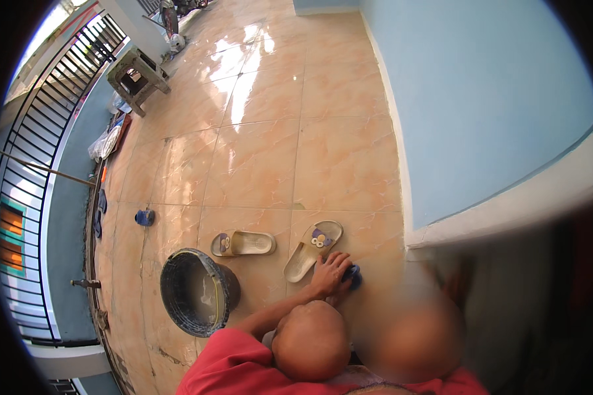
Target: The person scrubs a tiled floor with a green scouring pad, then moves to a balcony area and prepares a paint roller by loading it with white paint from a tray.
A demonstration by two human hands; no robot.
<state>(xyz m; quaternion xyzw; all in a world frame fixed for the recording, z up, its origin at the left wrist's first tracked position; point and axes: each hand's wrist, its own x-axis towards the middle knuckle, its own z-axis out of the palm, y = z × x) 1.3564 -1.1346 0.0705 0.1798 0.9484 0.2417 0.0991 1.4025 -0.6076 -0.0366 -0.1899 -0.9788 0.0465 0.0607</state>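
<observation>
My left hand (331, 272) reaches past my bent knee, its fingers curled over a small dark blue thing (354, 277). Most of that thing is covered, so its kind does not show. My right hand is largely hidden beneath the left one; only a bit of skin shows there. Just beyond my fingers lies a pale slide sandal (301, 262) with a purple decorated strap, set at a slant. Its mate, another pale sandal (254, 243), lies sideways to the left.
A dark bucket (229, 289) with cloudy water stands left of my knee. Past it lies a small blue shoe-like thing (145, 217). A worn stool (137, 78) stands far left near the black railing (46, 125). A blue wall (474, 105) rises at right; a tap (85, 284) juts out at left.
</observation>
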